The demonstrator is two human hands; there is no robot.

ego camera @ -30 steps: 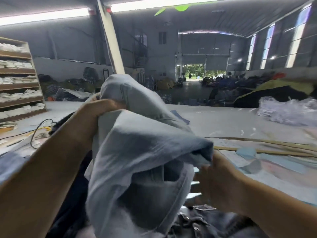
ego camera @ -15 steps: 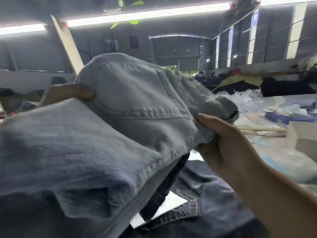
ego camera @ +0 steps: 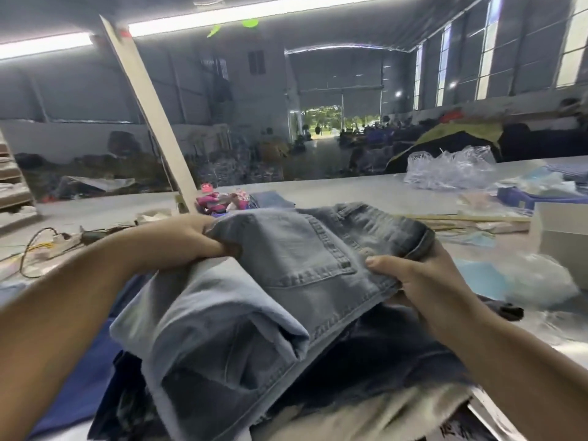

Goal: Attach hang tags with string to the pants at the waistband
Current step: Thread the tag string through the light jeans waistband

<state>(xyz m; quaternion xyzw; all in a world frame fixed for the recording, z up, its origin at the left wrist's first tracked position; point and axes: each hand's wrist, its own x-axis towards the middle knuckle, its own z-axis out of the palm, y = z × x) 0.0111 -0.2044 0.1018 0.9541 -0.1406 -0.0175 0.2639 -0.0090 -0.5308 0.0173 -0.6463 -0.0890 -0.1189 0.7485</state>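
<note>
A folded pair of light blue jeans (ego camera: 286, 275) hangs just above a heap of darker pants (ego camera: 381, 354), back pocket facing up. My left hand (ego camera: 191, 240) grips the jeans' left edge, fingers curled into the cloth. My right hand (ego camera: 416, 275) holds the right edge near the waistband (ego camera: 391, 230), thumb on top and fingers underneath. No hang tag or string shows in view.
A grey table (ego camera: 334, 192) stretches ahead. On it lie crumpled clear plastic (ego camera: 451, 170), a blue tray (ego camera: 534, 198), a grey box (ego camera: 563, 237), pink items (ego camera: 219, 198), wooden sticks (ego camera: 477, 219) and cables (ego camera: 41, 246) at left. A slanted wooden post (ego camera: 149, 113) rises behind.
The jeans came down from in front of my face to a flatter hold over the pile. Both hands kept their grip; the view tilted back toward the table.
</note>
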